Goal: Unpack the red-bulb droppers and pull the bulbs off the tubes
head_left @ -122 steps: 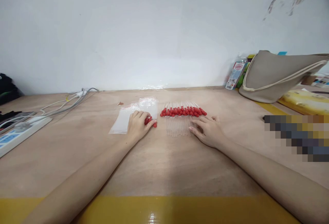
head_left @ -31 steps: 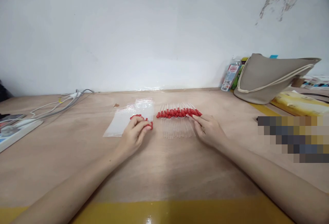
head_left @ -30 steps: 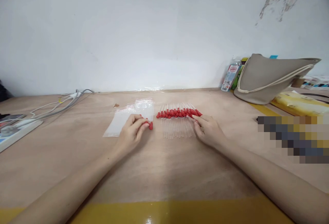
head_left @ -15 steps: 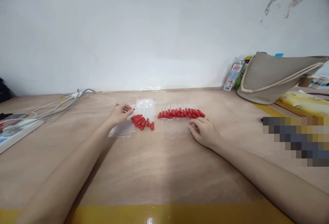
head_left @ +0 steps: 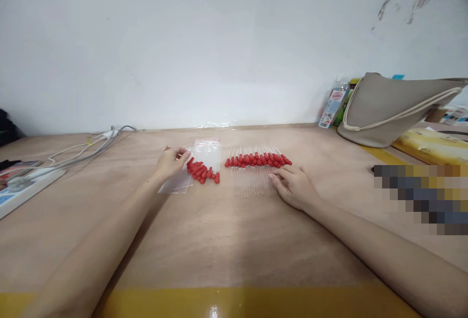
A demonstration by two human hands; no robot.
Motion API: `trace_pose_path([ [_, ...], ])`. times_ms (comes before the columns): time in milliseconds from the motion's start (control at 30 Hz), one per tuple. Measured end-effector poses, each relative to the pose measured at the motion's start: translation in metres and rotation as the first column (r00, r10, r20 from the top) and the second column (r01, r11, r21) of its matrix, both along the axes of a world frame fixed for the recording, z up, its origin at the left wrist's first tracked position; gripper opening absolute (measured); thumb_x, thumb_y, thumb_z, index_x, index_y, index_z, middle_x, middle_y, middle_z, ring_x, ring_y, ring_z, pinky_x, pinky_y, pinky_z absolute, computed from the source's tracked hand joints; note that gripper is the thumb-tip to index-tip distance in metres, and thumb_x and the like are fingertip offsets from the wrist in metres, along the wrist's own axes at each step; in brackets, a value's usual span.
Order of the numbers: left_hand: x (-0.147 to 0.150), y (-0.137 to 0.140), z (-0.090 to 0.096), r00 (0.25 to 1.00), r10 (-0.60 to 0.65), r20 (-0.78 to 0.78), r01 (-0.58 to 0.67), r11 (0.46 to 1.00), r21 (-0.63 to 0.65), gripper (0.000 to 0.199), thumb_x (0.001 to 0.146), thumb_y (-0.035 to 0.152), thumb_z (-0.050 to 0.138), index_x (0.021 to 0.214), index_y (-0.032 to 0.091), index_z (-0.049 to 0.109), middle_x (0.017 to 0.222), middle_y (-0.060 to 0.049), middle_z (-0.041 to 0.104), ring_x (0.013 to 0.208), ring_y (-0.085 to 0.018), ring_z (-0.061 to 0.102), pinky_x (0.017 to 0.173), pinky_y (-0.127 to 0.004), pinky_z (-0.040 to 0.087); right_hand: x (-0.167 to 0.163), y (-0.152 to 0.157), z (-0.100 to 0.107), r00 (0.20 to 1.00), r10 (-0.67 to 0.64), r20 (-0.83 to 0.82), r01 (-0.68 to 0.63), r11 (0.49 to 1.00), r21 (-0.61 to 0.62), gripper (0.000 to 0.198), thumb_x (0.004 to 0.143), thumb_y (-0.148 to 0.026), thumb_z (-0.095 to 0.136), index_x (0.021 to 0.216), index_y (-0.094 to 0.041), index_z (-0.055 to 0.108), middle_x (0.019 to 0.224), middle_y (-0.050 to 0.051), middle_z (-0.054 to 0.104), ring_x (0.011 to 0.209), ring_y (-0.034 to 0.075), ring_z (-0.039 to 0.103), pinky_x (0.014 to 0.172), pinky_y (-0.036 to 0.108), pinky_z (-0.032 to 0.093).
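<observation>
Several glass droppers with red rubber bulbs lie in a heap on clear plastic bags left of centre. My left hand is at the heap's left edge, thumb and fingers slightly apart, with one red bulb just below the thumb. Right of centre lies a row of droppers, red bulbs side by side, some clear tubes pointing away and others toward me. My right hand rests at the row's right end, fingers loosely bent and fingertips at the clear tubes; nothing shows in its grip.
A power strip with cables lies at the left. At the right stand a labelled bottle and a grey bag, with a yellow packet beside them. The wall bounds the wooden table at the back.
The dropper whose red bulb stuck out from my left fingertips is now down at the heap's upper left, and those fingers have loosened. My right hand has hardly moved.
</observation>
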State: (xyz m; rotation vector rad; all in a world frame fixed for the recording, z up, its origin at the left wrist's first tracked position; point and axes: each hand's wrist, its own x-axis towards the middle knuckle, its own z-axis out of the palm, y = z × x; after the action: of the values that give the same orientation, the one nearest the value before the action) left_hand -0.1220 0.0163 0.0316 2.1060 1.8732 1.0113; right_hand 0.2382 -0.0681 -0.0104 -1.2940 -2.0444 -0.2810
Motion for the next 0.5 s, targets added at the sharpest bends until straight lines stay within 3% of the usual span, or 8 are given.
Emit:
trace_pose_path([
  [67, 0.014, -0.005, 0.006, 0.996, -0.017, -0.082, 0.023, 0.997, 0.069, 0.030, 0.075, 0.045, 0.048, 0.079, 0.018, 0.060, 0.085, -0.005, 0.064, 0.078, -0.020, 0.057, 0.072, -0.031, 0.042, 0.002, -0.001, 0.001, 1.000, -0.013, -0.010, 0.013, 1.000, 0.017, 0.034, 0.090, -0.036, 0.039, 0.077, -0.018, 0.064, 0.072, 0.003, 0.062, 0.070, 0.014, 0.055, 0.069, 0.030, 0.026],
  [133, 0.032, -0.010, 0.011, 0.972, -0.098, -0.212, 0.124, 0.986, 0.114, 0.026, 0.076, 0.041, 0.049, 0.080, 0.019, 0.062, 0.088, -0.005, 0.062, 0.082, -0.021, 0.056, 0.075, -0.032, 0.042, 0.003, -0.001, 0.001, 1.000, -0.016, -0.013, 0.016, 0.999, 0.034, 0.036, 0.090, -0.036, 0.037, 0.075, -0.018, 0.064, 0.071, 0.003, 0.062, 0.069, 0.013, 0.055, 0.068, 0.030, 0.025],
  [233, 0.062, -0.013, 0.014, 0.900, -0.204, -0.386, 0.246, 0.967, 0.064, 0.023, 0.071, 0.038, 0.057, 0.083, 0.019, 0.064, 0.094, -0.007, 0.059, 0.092, -0.025, 0.053, 0.084, -0.038, 0.040, 0.003, -0.003, 0.001, 1.000, -0.003, -0.004, 0.003, 0.998, 0.068, 0.035, 0.090, -0.035, 0.039, 0.073, -0.018, 0.064, 0.070, 0.003, 0.061, 0.067, 0.012, 0.054, 0.068, 0.030, 0.025],
  [367, 0.092, -0.009, 0.011, 0.840, -0.227, -0.494, 0.239, 0.970, -0.040, 0.024, 0.066, 0.043, 0.061, 0.078, 0.023, 0.067, 0.102, -0.007, 0.057, 0.101, -0.030, 0.047, 0.088, -0.047, 0.034, 0.004, -0.005, 0.003, 1.000, 0.007, -0.009, -0.006, 0.994, 0.109, 0.034, 0.090, -0.033, 0.040, 0.071, -0.018, 0.064, 0.067, 0.002, 0.059, 0.065, 0.011, 0.052, 0.068, 0.029, 0.025],
  [500, 0.103, -0.002, 0.006, 0.822, -0.229, -0.521, 0.217, 0.972, -0.085, 0.021, 0.066, 0.042, 0.060, 0.069, 0.023, 0.069, 0.102, -0.008, 0.058, 0.103, -0.030, 0.046, 0.089, -0.046, 0.034, 0.006, -0.006, 0.004, 0.999, 0.006, -0.048, 0.000, 0.991, 0.136, 0.034, 0.090, -0.031, 0.040, 0.071, -0.017, 0.064, 0.066, 0.001, 0.059, 0.064, 0.010, 0.052, 0.068, 0.030, 0.026],
])
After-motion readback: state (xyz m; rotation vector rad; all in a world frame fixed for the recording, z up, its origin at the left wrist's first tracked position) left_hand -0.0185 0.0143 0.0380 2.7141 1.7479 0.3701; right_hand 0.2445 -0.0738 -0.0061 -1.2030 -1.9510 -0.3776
